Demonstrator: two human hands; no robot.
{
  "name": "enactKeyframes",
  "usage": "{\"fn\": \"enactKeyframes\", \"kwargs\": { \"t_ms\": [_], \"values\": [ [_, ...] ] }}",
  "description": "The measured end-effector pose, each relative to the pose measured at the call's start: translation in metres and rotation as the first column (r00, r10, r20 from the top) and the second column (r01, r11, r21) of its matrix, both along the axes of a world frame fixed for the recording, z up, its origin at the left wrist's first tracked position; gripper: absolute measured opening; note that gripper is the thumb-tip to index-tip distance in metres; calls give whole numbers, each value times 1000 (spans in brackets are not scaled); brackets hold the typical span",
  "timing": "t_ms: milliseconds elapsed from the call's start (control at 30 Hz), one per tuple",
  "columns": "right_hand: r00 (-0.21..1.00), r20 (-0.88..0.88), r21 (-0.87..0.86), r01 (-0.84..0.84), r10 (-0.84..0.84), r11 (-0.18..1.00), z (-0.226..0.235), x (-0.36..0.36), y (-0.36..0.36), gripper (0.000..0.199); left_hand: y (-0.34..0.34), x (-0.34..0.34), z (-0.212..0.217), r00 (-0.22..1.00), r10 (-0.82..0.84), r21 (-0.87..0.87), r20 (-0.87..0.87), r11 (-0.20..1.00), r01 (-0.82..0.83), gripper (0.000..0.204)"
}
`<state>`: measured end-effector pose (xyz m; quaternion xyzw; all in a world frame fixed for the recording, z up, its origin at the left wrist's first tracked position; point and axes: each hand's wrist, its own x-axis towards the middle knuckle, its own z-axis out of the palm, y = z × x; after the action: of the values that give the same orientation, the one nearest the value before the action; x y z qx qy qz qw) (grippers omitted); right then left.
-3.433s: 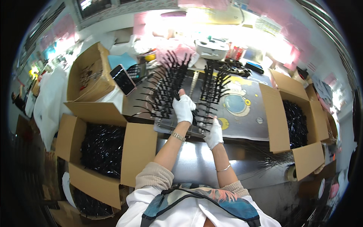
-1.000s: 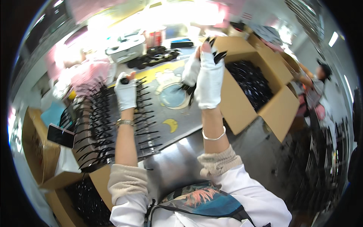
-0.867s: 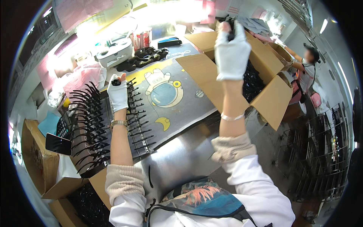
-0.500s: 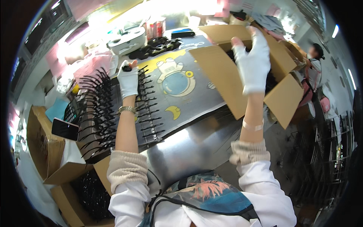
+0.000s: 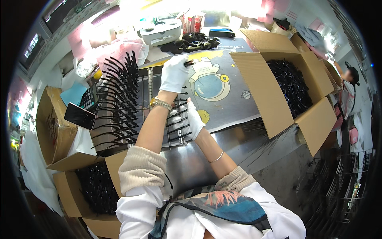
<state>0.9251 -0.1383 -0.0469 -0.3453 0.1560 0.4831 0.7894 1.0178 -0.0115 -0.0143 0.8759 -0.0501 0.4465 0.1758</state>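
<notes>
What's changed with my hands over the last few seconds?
The right hand, raised over the right cardboard box a second ago, has come back down to the rack of black pieces. The left hand stayed at the rack's far end, pinching a small black piece. Both boxes, the phone and the printed mat stayed put.

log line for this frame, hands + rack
left hand: pinching black piece | right hand: on rack | box: open
</notes>
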Motion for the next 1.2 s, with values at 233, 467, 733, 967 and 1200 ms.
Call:
{"fn": "enactKeyframes", "kwargs": {
  "t_ms": [233, 467, 733, 967, 1200],
  "values": [
    [986, 56, -348, -129, 158, 929, 5, 9, -2, 59, 2, -4, -5, 986, 65, 197, -156, 980, -33, 7],
    [989, 79, 46, -127, 123, 991, -11, 15, -6, 60, 58, -3, 7, 970, 226, -625, 86, 770, -124, 25],
    [803, 549, -126, 356, -234, 926, -50, -52, -87, 40, 69, -26, 89, 917, 123, -925, 378, 93, 369, 28],
    [295, 499, -740, -344, 815, 578, -134, -140, -81, 29, -47, -210, 107, 955, -202, -120, 217, 965, 232, 18],
    [-423, 328, -928, 25, 845, 372, -146, -191, -23, 37, 0, -450, 56, 836, 519, 29, -180, 852, -523, 28]
  ]
}}
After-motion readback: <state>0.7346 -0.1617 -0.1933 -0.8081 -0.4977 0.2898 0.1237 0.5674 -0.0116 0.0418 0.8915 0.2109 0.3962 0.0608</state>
